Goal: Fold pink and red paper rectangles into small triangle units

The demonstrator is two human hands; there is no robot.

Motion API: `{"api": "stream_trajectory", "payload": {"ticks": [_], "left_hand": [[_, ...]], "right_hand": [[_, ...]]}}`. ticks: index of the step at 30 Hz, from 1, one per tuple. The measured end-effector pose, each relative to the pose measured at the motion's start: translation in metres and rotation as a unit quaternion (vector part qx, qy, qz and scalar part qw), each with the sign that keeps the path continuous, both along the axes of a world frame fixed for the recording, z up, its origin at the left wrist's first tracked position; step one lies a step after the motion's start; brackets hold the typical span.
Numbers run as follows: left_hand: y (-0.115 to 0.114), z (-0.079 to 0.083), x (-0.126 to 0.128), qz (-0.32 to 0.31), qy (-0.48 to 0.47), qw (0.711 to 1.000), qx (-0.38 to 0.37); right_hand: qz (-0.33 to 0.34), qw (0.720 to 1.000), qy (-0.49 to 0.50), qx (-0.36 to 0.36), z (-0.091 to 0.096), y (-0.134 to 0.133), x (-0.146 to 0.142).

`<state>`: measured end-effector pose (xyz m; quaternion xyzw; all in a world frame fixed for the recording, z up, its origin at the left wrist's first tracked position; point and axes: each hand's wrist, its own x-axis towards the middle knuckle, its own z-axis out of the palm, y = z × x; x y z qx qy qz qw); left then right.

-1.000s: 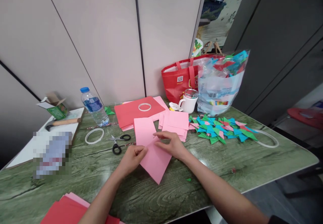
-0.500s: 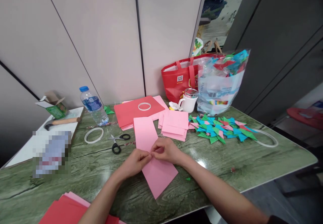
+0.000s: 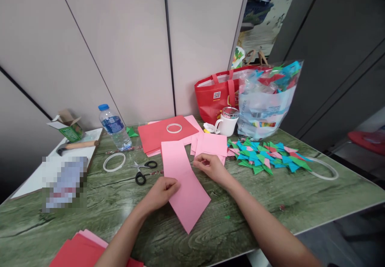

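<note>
A long pink paper strip (image 3: 186, 182) lies across the table in front of me, its near end pointed at a corner. My left hand (image 3: 162, 190) pinches the strip's left edge with thumb and fingers. Beside the right edge is my right hand (image 3: 212, 168), fingers curled and tips drawn together; whether anything is between them is hidden. Behind the strip, a pile of pink paper squares (image 3: 213, 144) and a red paper sheet (image 3: 156, 134) lie close by. Black-handled scissors (image 3: 143, 168) rest open to the left.
Tape rings (image 3: 114, 162), a water bottle (image 3: 116, 128), and a hammer-like tool (image 3: 78, 144) are at left. A white mug (image 3: 227, 123), red bag (image 3: 207, 102) and plastic bag (image 3: 261, 110) stand behind. Folded coloured paper pieces (image 3: 267, 154) lie right; red sheets (image 3: 78, 251) lie near left.
My hands were together at the strip's middle; my right hand has moved up and right to its right edge. The left hand stays at the left edge. The view has shifted slightly.
</note>
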<state>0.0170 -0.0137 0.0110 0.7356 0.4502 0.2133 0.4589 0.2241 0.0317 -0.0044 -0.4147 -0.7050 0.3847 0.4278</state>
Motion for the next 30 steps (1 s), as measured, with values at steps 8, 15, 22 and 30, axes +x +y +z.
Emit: {"api": "stream_trajectory", "payload": {"ticks": [8,15,22,30], "left_hand": [[0.0,0.002,0.004,0.051,-0.014,0.998,0.032],[0.005,0.002,0.0,0.177,-0.024,0.98,0.087],[-0.001,0.0,0.003,0.189,-0.067,0.979,-0.032],[-0.001,0.002,0.002,0.196,-0.061,0.979,0.003]], "right_hand": [[0.12,0.989,0.009,-0.08,-0.002,-0.014,-0.015],[0.122,0.989,-0.005,-0.078,-0.009,-0.009,-0.015],[0.022,0.996,0.044,-0.079,-0.01,-0.007,-0.015],[-0.025,0.995,0.06,-0.079,-0.007,-0.002,-0.008]]}}
